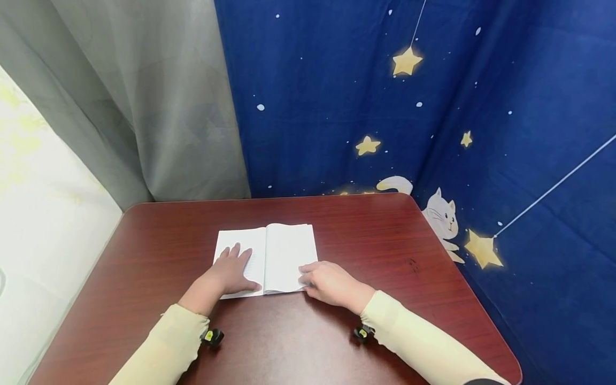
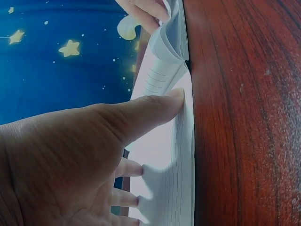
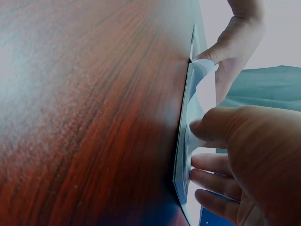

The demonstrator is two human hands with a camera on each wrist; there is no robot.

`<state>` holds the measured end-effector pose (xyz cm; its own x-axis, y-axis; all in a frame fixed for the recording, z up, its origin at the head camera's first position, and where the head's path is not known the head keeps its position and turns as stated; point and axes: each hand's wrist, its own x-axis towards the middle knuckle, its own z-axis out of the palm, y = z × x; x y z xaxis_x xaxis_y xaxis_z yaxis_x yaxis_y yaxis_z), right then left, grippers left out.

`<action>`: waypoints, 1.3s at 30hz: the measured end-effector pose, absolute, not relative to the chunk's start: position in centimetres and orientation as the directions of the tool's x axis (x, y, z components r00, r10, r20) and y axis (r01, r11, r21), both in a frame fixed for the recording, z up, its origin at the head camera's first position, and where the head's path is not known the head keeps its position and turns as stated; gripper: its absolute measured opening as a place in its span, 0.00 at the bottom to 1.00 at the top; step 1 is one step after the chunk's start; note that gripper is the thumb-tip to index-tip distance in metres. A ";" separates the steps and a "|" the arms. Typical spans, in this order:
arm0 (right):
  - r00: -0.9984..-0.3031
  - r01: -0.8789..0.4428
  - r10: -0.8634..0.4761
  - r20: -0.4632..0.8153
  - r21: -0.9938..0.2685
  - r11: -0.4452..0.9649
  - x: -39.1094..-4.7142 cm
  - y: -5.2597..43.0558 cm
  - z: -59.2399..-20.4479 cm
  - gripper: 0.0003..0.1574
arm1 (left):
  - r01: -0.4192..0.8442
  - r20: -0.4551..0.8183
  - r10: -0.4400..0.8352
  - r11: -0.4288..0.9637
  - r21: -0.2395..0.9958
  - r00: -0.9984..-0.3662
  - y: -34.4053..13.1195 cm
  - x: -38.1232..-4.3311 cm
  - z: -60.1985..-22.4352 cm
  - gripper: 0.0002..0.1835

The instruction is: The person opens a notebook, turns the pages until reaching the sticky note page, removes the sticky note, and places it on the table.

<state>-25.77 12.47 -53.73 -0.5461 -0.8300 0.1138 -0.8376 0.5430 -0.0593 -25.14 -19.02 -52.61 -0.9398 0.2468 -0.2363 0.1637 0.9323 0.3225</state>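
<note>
An open notebook [image 1: 289, 251] with white pages lies on the table. My left hand [image 1: 232, 274] rests on its left page with fingers spread; the left wrist view shows the thumb [image 2: 162, 103] pressing the lined paper close to the fold. At the lower right edge of the notebook, my right hand [image 1: 332, 283] pinches paper between thumb and fingers. Pages bulge up near the fold in the left wrist view. From the right wrist, the right hand [image 3: 244, 155] is beside the page stack, and how many sheets it holds cannot be told.
The reddish-brown wooden table [image 1: 159, 240] has rounded corners. Behind it hang a grey curtain [image 1: 187, 107] and a blue curtain [image 1: 327, 96] with stars and a white cat. A small black device [image 1: 212, 337] is strapped at each wrist.
</note>
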 end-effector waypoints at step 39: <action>-0.447 -0.893 -0.785 0.429 -0.173 0.415 -26.9 12.5 -50.5 0.09 | 0.195 -0.224 0.276 0.925 0.325 -0.935 -19.4 -25.4 -52.0 0.52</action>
<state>-26.93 12.48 -50.46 -0.4472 -0.7847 0.4293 -0.8934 0.4147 -0.1727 -25.36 -19.36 -51.96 -0.9348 0.2758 -0.2238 0.1953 0.9255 0.3245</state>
